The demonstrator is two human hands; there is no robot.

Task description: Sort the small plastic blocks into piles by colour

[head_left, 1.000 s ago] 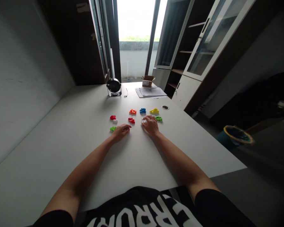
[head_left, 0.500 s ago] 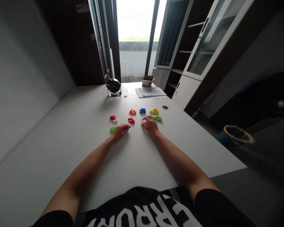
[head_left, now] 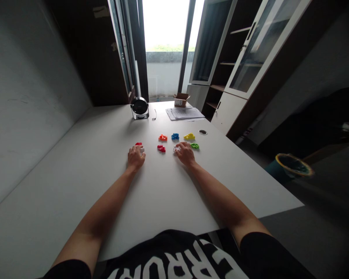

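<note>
White piece [head_left: 175,148] is lying at the fingertips of the right hand [head_left: 186,154], just left and slightly to the far side, and that hand is the nearer one. Its fingers are standing bent and narrow over the piece; whether they are gripping, I cannot tell. They are also hiding the long axis. The left hand [head_left: 136,157] is resting fingers curved, just near of the left red piece [head_left: 138,143] and beside a white block [head_left: 142,150]; what it is covering or holding, I cannot tell. A middle red piece [head_left: 161,148] is sitting between the hands, apart from both. Orange [head_left: 163,137], blue [head_left: 175,136] and yellow [head_left: 189,136] pieces are forming a far row; a green piece [head_left: 195,146] is lying just right of the right hand. The tabletop [head_left: 163,193] is offering room on the near side, its right edge running well apart.
</note>
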